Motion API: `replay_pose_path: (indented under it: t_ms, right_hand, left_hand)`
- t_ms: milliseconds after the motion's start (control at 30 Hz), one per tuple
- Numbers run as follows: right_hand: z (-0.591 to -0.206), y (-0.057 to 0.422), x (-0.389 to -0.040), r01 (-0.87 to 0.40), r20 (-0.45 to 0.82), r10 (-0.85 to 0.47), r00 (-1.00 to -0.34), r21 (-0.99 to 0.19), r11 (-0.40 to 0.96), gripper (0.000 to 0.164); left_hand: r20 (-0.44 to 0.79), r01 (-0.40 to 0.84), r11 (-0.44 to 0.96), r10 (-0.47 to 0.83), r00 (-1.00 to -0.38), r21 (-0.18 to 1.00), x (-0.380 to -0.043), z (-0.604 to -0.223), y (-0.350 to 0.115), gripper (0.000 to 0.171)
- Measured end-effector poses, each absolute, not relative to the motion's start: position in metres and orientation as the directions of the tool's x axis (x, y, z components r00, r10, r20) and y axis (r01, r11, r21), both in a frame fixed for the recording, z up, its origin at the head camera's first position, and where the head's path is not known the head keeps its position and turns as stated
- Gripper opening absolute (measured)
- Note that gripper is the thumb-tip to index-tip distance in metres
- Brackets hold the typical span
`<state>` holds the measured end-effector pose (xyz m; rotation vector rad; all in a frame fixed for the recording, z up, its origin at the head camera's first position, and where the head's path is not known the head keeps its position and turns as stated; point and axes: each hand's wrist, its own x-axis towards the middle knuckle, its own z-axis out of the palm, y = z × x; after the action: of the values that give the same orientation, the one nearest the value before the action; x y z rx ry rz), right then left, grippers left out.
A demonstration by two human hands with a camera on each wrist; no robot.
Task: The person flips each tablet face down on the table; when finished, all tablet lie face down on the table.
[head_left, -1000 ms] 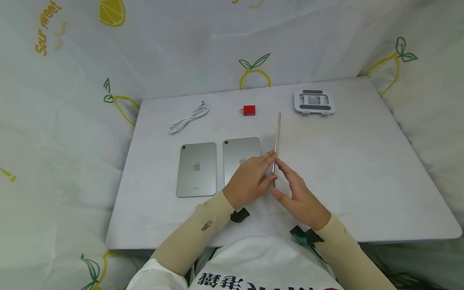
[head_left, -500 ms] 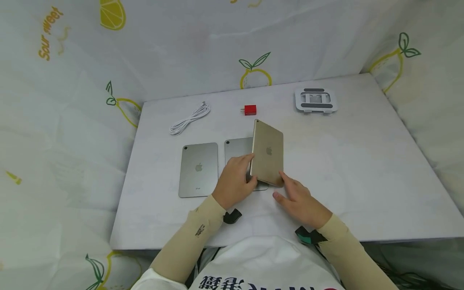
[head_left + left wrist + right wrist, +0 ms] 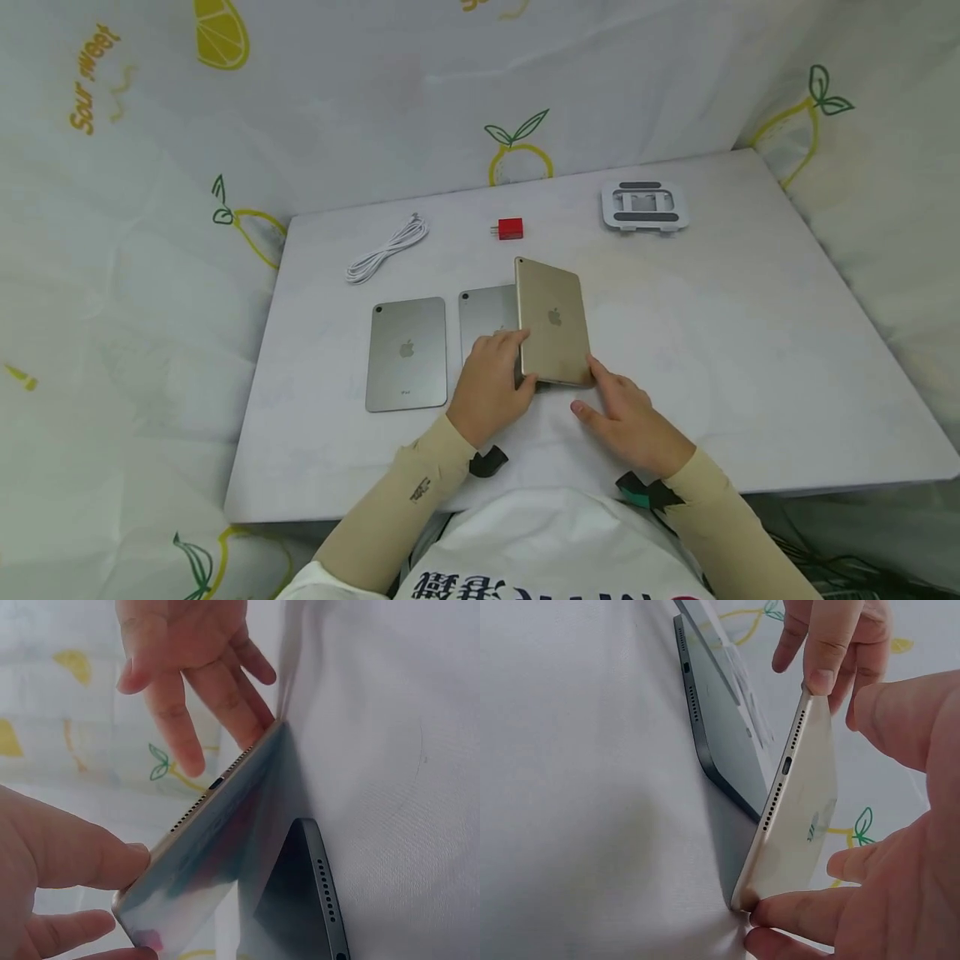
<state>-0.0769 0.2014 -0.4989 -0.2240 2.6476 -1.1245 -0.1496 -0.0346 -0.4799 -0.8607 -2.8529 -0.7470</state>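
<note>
A gold tablet stands tilted on the table, its back with the apple logo facing up to the right and its left edge raised. My left hand pinches that raised edge between thumb and fingers, near the lower corner. At the lower right corner, fingertips of my right hand touch the tablet; its thumb stays apart. In the left wrist view the glossy screen shows on the underside. A silver tablet lies back up beside it, partly hidden by the left hand and gold tablet.
Another silver tablet lies back up further left. Behind are a coiled white cable, a red plug adapter and a white and grey folded stand. The white table meets printed cloth walls at the back and sides.
The gold tablet has turned from edge-on to showing its back, its top swinging left over the middle silver tablet. My left hand moved left with it; the right fingers stay near its lower corner.
</note>
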Motion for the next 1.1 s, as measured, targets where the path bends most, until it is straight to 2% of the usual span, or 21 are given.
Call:
replay_pose_path:
  t_ms: [200,300,533,700,933,1100]
  right_hand:
    - [-0.495,0.207,-0.074,-0.049,-0.158,-0.23,-0.96,-0.716,0.696,0.081]
    - [-0.494,0.213,-0.07,-0.014,-0.178,-0.204,-0.963,-0.72,0.694,0.081]
    - [-0.492,0.228,-0.069,0.058,-0.199,-0.091,-0.976,-0.638,0.768,0.084]
    - [-0.497,0.235,-0.072,0.079,-0.208,-0.063,-0.976,-0.608,0.79,0.085]
    - [-0.501,0.239,-0.071,0.092,-0.225,-0.054,-0.973,-0.589,0.803,0.084]
    - [-0.504,0.241,-0.067,0.084,-0.207,-0.039,-0.978,-0.554,0.828,0.083]
  left_hand:
    - [0.257,0.597,0.696,0.541,-0.801,0.399,-0.147,-0.481,-0.031,0.051]
    - [0.245,0.614,0.69,0.564,-0.788,0.384,-0.146,-0.484,-0.025,0.051]
    - [0.074,0.593,0.672,0.632,-0.772,0.444,-0.145,-0.491,-0.001,0.067]
    - [-0.045,0.581,0.665,0.675,-0.737,0.47,-0.147,-0.496,0.015,0.074]
    - [-0.13,0.625,0.694,0.699,-0.703,0.357,-0.149,-0.502,0.026,0.068]
    - [-0.123,0.692,0.657,0.746,-0.655,0.299,-0.144,-0.506,0.023,0.062]
